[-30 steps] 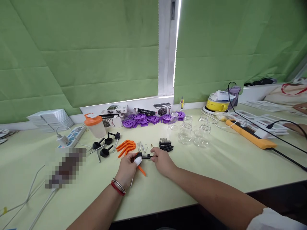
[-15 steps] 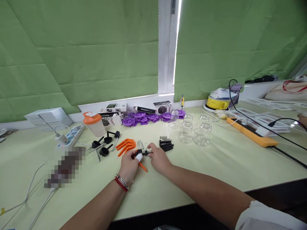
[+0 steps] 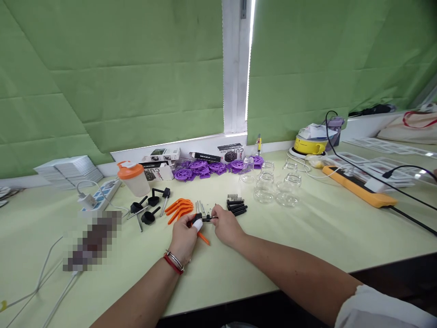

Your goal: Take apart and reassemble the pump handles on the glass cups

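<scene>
My left hand (image 3: 185, 231) is closed around a black part (image 3: 197, 218), with an orange handle (image 3: 204, 238) sticking out below it. My right hand (image 3: 227, 224) pinches the thin rod end of a black piece (image 3: 206, 218) that meets the held part. Orange handles (image 3: 180, 209) lie just left of my hands, and thin metal rods (image 3: 199, 207) just beyond them. Black cylinders (image 3: 237, 208) and springs (image 3: 232, 197) rest to the right of my right hand. Several black cup-shaped parts (image 3: 149, 215) lie farther left.
An orange-lidded shaker (image 3: 134, 179), boxes (image 3: 160, 170) and purple parts (image 3: 200, 169) stand behind. Glass jars (image 3: 264, 188) are right of centre. An orange power strip (image 3: 359, 187) lies right, a white one (image 3: 102, 192) left. Cables cross both sides of the table (image 3: 252, 269).
The view has shifted very slightly. Both hands keep their hold in nearly the same place.
</scene>
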A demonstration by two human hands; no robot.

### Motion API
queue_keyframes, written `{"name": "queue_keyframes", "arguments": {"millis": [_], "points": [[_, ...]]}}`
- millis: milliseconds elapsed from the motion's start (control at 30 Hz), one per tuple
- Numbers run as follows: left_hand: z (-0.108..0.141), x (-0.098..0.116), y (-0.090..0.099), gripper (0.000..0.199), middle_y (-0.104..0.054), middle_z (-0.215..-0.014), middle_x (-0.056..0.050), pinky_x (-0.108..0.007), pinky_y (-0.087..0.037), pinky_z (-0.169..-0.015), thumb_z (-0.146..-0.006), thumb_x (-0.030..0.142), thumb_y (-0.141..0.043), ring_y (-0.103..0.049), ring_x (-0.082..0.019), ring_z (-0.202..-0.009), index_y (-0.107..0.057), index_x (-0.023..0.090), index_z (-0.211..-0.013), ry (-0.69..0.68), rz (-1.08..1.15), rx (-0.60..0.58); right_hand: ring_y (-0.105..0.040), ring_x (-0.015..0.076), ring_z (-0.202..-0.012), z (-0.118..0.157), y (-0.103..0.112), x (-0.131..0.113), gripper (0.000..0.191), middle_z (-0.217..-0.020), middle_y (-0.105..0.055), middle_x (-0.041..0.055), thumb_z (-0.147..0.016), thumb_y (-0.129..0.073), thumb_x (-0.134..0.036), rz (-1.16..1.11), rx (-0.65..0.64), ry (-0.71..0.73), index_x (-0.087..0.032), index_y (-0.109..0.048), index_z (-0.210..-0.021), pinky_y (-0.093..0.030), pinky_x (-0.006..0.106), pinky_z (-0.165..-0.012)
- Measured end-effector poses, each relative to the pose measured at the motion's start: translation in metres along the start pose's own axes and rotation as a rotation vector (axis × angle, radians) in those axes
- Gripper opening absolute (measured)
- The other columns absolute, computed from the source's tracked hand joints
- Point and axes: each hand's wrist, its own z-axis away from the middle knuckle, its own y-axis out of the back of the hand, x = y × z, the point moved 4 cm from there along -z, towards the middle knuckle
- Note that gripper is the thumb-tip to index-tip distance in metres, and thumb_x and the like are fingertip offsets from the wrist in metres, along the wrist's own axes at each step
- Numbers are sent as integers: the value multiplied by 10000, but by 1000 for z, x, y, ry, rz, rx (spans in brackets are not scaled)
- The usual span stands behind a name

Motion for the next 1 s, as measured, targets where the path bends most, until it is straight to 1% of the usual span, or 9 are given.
{"name": "queue_keyframes", "arguments": {"millis": [67, 167, 267, 467, 600, 833, 900, 1000], "points": [[0, 1, 0, 275, -695, -872, -64, -344, -471, -809, -596, 197, -717, -616, -202, -835, -699, 149, -867, 7, -2, 6, -526, 147, -681, 0, 1, 0, 195, -767, -603, 22, -821, -500, -117, -8, -1, -11, -205, -517, -994, -298, 221, -582], [-1, 0, 1, 271, -694, -888, -68, -343, -470, -816, -599, 185, -710, -613, -198, -839, -696, 150, -867, 12, -5, 14, -526, 149, -682, 0, 2, 0, 175, -761, -600, 25, -813, -500, -115, -15, 6, -12, -202, -528, -962, -300, 223, -577], [-1, -1, 1, 266, -693, -896, -67, -342, -470, -814, -606, 187, -704, -611, -198, -839, -692, 154, -869, 2, -7, 9, -525, 147, -678, 1, 2, -1, 211, -754, -599, 20, -807, -500, -103, -21, 8, -10, -205, -526, -990, -298, 222, -576], [-1, -2, 2, 266, -696, -880, -58, -343, -474, -798, -594, 200, -719, -617, -205, -837, -698, 162, -857, -8, -4, 19, -514, 148, -664, 0, 1, 0, 206, -742, -592, 15, -817, -500, -113, 1, 9, -5, -208, -527, -998, -294, 225, -575], [-2, -3, 1, 271, -695, -878, -57, -337, -475, -788, -592, 197, -718, -618, -200, -821, -699, 157, -860, -13, 4, 15, -529, 151, -700, -1, 1, 1, 175, -779, -601, 25, -813, -509, -113, 4, 14, -6, -203, -530, -961, -301, 223, -590], [-5, -3, 5, 279, -684, -920, -66, -325, -461, -795, -628, 206, -690, -606, -196, -844, -681, 151, -902, -20, -31, 21, -529, 158, -704, 0, 1, 1, 236, -766, -595, 22, -816, -497, -109, 11, 30, 4, -205, -485, -1032, -310, 230, -596], [-5, -2, 9, 266, -675, -903, -64, -319, -458, -770, -650, 228, -677, -598, -189, -816, -670, 153, -905, -44, -80, 30, -534, 163, -722, 1, 3, -1, 214, -778, -601, 29, -822, -487, -108, 8, 37, 18, -197, -493, -1017, -318, 236, -607], [-4, -2, 17, 253, -653, -849, -45, -309, -453, -720, -677, 275, -662, -581, -182, -765, -646, 166, -905, -69, -158, 37, -541, 163, -745, 4, 6, -3, 110, -811, -614, 45, -838, -477, -128, -16, 12, 33, -185, -531, -915, -337, 246, -631]]}}
